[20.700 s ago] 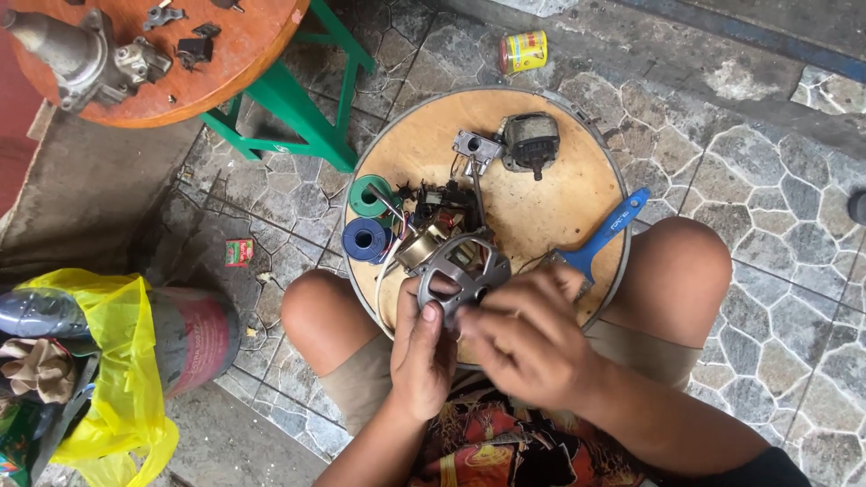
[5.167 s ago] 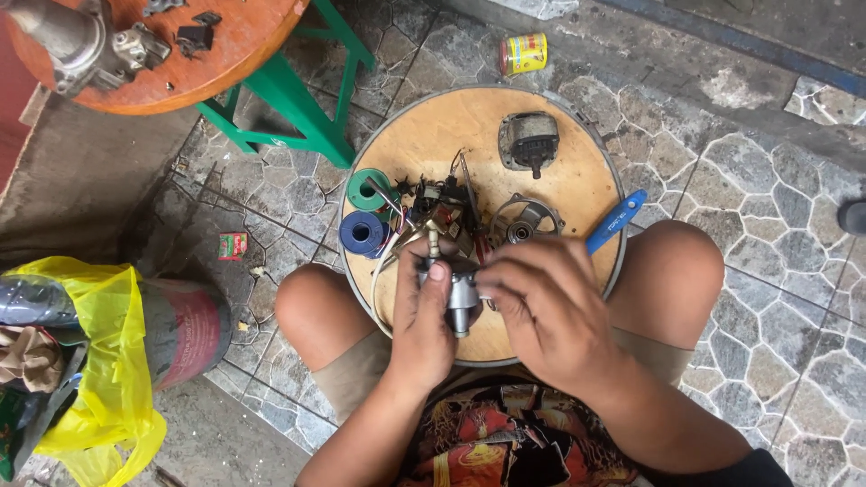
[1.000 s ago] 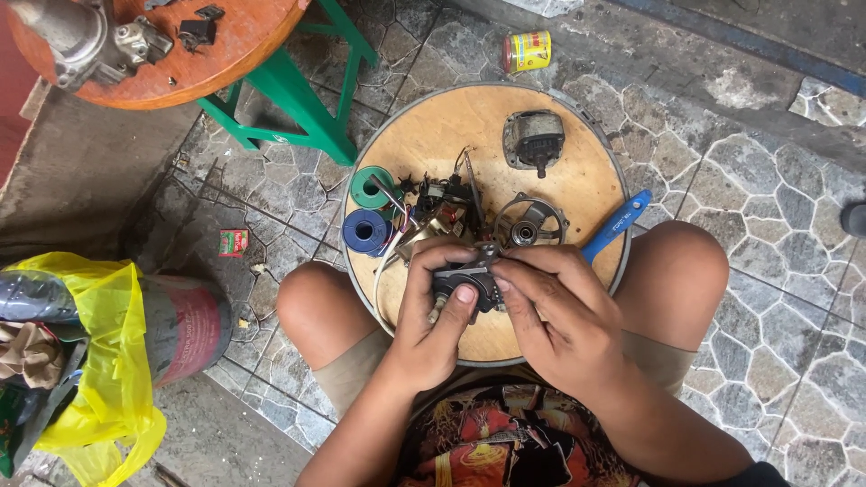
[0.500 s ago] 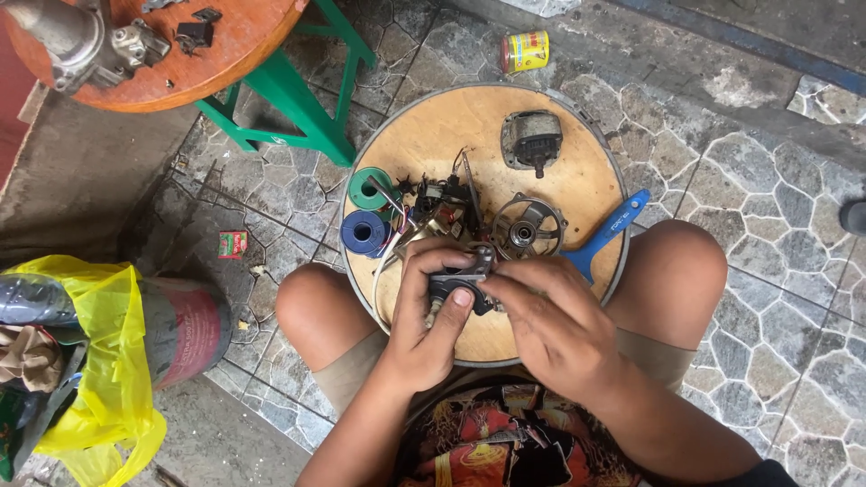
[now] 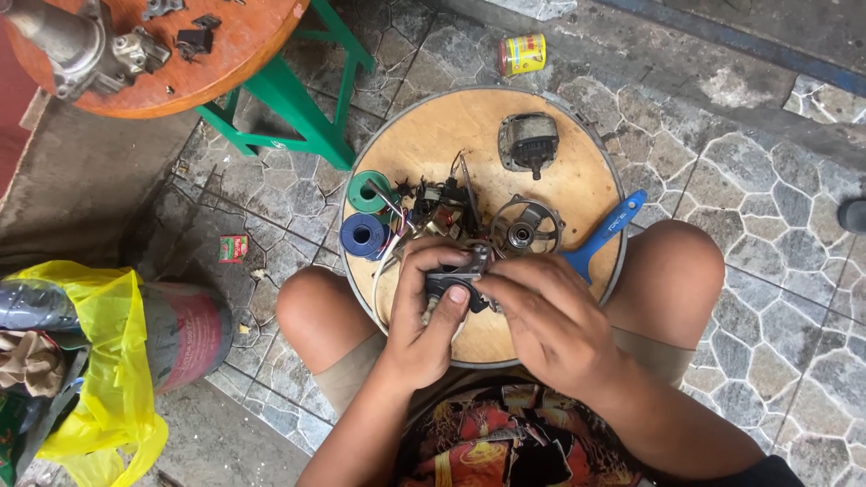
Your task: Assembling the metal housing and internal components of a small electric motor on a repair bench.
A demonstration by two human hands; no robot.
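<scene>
A small dark motor part (image 5: 454, 281) was gripped by both the left hand (image 5: 430, 317) and right hand (image 5: 548, 317), fingers closed, just above the near edge of the round wooden counter (image 5: 433, 135) resting on the knees, loose parts kept within reach.

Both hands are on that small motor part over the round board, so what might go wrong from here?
The left hand and right hand pinch the dark motor part above the round wooden board, which rests across the knees; a knee shift may tip it. Loose wires trail near the fingers and might snag. The blue-handled tool overhangs the rim and may fall.
</scene>
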